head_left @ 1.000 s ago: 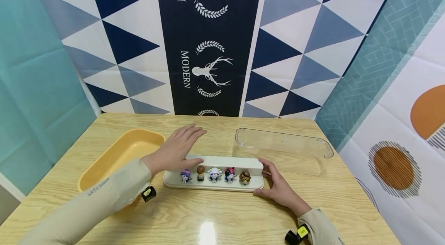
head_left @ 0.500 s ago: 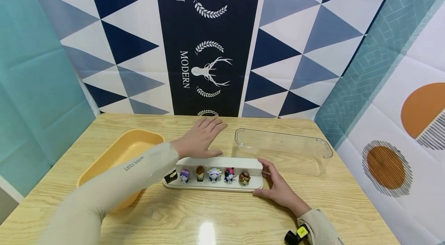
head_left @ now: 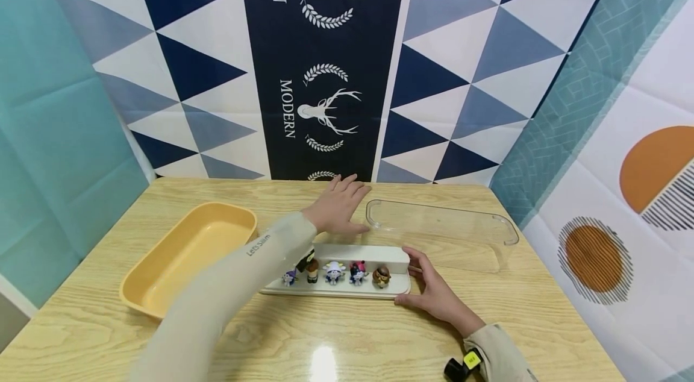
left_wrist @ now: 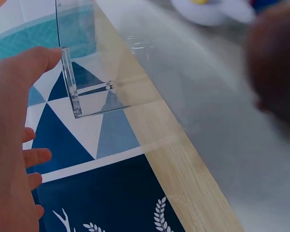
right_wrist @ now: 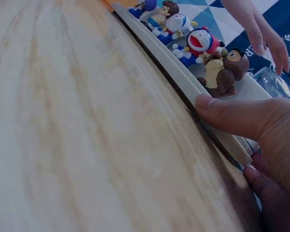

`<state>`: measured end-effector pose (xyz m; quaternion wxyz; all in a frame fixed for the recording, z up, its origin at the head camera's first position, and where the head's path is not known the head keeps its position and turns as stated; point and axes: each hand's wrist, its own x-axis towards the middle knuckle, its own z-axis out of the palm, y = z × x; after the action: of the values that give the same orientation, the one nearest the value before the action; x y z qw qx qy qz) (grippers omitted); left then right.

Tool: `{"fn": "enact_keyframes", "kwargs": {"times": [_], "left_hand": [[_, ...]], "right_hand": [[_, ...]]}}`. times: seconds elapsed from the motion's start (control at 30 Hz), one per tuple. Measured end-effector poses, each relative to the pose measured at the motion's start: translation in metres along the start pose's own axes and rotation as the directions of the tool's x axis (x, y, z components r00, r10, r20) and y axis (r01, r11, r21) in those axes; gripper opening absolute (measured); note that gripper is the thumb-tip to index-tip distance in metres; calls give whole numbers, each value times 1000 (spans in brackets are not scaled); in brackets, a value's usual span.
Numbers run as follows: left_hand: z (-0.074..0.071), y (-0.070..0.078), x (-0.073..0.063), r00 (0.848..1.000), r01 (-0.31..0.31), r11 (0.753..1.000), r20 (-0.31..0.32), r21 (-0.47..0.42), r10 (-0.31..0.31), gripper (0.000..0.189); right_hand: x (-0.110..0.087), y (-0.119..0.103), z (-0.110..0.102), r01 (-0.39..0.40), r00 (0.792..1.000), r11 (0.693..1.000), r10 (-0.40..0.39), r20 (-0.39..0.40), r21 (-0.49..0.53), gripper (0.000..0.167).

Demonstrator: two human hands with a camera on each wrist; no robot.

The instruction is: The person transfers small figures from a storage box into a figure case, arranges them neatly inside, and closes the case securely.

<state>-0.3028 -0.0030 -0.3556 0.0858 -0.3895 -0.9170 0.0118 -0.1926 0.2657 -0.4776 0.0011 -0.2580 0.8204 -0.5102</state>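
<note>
A white stepped display base (head_left: 362,253) lies on the table with several small cartoon figurines (head_left: 334,272) standing in a row along its lower step. My right hand (head_left: 434,291) grips the base's right end, the thumb at the front edge and the fingers behind; the right wrist view shows the thumb (right_wrist: 227,113) beside a brown figurine (right_wrist: 224,72). Beyond the base, my left hand (head_left: 338,208) is stretched out with spread fingers, holding nothing. Its thumb is near the left end of a clear plastic cover (head_left: 444,219). My left sleeve hides the base's left end.
A yellow tray (head_left: 176,249) stands on the left of the wooden table (head_left: 303,340), partly behind my left forearm. The clear cover lies at the back right, near the table's right edge. Patterned cloth (head_left: 325,68) hangs behind the table.
My left hand has moved right and away from me, from over the base's left end to near the clear cover. My right hand has kept its grip on the base.
</note>
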Motion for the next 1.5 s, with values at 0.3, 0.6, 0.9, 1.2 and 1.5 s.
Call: {"fn": "enact_keyframes", "kwargs": {"times": [0.3,0.6,0.9,1.2,1.5], "left_hand": [[8,13,22,992,81,997,92,13,-82,93],[17,34,36,979,138,990,153,-5,-136,100],[25,38,42,970,164,986,189,-33,-155,99],[24,37,43,968,133,991,218,-31,-123,95],[26,30,40,970,139,973,223,-184,-96,95]], "right_hand": [[0,1,-1,18,1000,1000,-18,1,-11,99],[-1,0,-2,5,1000,1000,-5,3,-14,99],[-2,1,-2,13,1000,1000,-13,-2,-17,99],[-1,-2,-1,2,1000,1000,-2,6,-17,99],[-2,-5,-2,-3,1000,1000,3,2,-25,99]]}}
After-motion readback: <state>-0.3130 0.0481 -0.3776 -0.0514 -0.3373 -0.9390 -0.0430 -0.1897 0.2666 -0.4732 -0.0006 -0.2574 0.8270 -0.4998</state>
